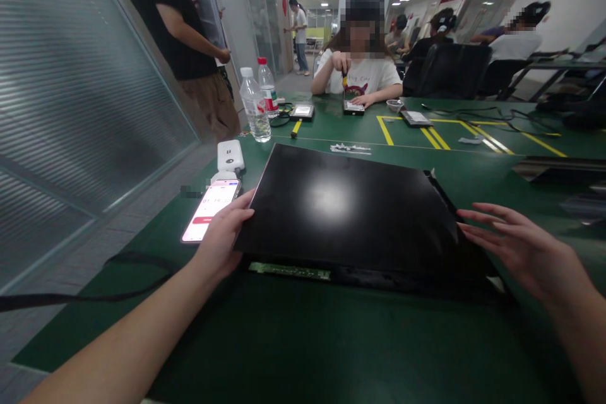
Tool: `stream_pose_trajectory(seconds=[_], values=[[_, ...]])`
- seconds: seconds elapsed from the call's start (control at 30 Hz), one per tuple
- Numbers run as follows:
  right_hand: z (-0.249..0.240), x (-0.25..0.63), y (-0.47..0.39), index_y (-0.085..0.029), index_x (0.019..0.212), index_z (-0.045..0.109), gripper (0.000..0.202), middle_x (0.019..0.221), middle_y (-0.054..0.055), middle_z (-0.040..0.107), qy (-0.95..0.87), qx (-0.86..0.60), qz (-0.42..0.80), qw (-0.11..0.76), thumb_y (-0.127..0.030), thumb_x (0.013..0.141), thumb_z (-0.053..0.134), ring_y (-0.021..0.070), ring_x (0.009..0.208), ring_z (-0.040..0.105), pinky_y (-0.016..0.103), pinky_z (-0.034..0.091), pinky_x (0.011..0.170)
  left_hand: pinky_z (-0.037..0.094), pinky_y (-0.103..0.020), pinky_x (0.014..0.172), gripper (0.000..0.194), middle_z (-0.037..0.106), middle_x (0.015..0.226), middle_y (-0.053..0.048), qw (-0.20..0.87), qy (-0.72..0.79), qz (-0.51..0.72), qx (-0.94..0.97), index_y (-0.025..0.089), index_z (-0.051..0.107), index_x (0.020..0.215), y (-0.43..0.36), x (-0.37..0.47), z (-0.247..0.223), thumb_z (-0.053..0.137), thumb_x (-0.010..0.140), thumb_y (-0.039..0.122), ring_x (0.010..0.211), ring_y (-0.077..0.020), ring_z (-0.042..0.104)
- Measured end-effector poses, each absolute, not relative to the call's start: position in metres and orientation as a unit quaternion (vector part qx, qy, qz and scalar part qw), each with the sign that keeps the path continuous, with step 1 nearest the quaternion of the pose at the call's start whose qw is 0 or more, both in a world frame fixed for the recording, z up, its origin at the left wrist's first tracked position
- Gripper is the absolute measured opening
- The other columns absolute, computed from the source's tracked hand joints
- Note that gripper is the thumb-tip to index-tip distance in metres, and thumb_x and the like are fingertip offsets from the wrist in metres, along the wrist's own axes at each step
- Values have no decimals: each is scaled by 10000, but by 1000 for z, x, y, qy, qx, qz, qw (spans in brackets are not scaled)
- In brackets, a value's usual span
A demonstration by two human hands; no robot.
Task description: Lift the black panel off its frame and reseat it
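A glossy black LCD screen panel [331,202] lies over the green table, tilted slightly up on its left side. My left hand [230,227] grips its left edge, thumb on top and fingers beneath. Along the near edge, a strip of green circuit board [288,271] shows from under the panel. At the right edge, my right hand [516,246] is held with fingers stretched out, their tips at or just beside the panel; whether they touch it I cannot tell. A black strip with a whitish piece near the lower right corner sticks out there.
Left of the panel lie a lit phone [211,211] and a white power bank [230,156]. Two bottles, one a clear water bottle [255,107], stand behind. Silvery scraps [350,148] lie past the far edge. Across the table [331,341], a person works with a screwdriver on a hard drive [354,107].
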State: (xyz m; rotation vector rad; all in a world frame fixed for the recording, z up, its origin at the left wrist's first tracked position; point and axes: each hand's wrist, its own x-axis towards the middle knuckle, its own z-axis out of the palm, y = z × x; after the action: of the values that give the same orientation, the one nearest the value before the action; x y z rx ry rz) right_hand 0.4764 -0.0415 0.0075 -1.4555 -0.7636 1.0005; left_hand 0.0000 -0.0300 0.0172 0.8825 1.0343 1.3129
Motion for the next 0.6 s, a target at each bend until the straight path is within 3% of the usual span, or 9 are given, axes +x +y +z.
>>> stream_pose_trajectory(seconds=[0.2,0.43,0.6], values=[[7,481,-40,-300,931,867,404,1106,76,858,-325,-640,410,563,-359,531,882,235,970,810,226,669,795,692,-455,952,706,848,1299,-113,610,480,524,350,164,720,1521,-31,7,18,730,815,166,1178,-362,805],[7,477,-42,-287,981,845,487,1140,61,852,-344,-661,401,533,-404,513,916,214,1023,788,196,631,812,689,-435,924,706,843,1313,-127,596,509,526,332,117,734,1504,-31,9,24,725,798,152,1187,-385,794],[6,478,-42,-284,1033,821,565,1225,87,838,-394,-684,385,478,-492,516,915,290,1249,730,293,594,1001,685,-427,893,718,840,1323,-123,596,516,516,335,131,716,1534,-30,8,23,710,816,164,1167,-383,797]])
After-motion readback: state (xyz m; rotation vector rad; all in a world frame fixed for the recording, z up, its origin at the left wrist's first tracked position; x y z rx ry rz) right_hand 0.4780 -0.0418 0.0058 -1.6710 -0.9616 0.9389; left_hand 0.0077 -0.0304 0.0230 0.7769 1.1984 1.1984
